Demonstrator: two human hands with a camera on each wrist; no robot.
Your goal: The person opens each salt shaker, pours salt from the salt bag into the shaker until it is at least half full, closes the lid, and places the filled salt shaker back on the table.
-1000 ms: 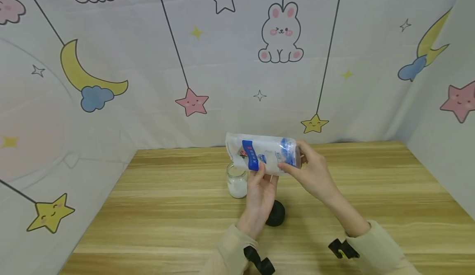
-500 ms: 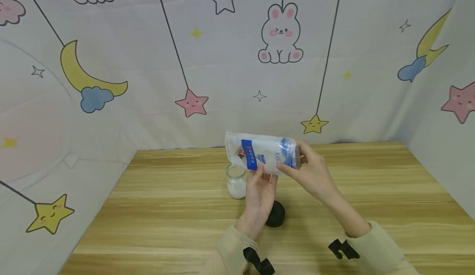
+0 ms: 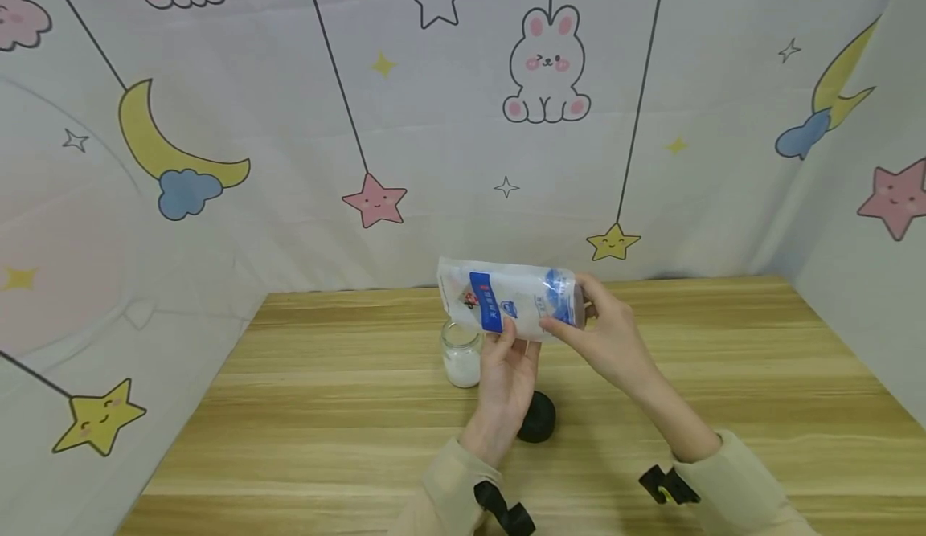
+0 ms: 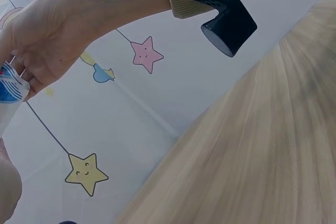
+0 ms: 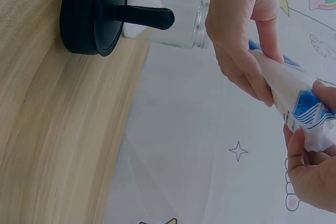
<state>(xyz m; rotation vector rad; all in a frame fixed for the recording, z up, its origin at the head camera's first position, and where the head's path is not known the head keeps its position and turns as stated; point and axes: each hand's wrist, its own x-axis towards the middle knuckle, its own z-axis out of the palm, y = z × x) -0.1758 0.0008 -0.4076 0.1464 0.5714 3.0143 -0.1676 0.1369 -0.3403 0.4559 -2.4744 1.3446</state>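
Observation:
A white-and-blue printed plastic pouch (image 3: 521,299) lies on its side in mid-air, its left end over a glass jar (image 3: 461,367) that holds white stuff. My left hand (image 3: 506,383) supports the pouch from below, thumb on the front and fingers behind. At the pouch's right end, my right hand (image 3: 615,339) grips it between thumb and fingers. A black round lid (image 3: 537,418) sits on the table beside my left wrist; the right wrist view shows a black stem (image 5: 144,17) sticking out from it. No stream from the pouch can be made out.
The wooden table (image 3: 325,431) runs back to a white cloth backdrop (image 3: 448,142) printed with stars, moons and rabbits. More cloth stands along the left and right sides. Black straps (image 3: 504,508) with devices sit around both sleeves.
The pouch has shifted very slightly to the left. Both hands keep the same hold, and the jar and lid stay in place.

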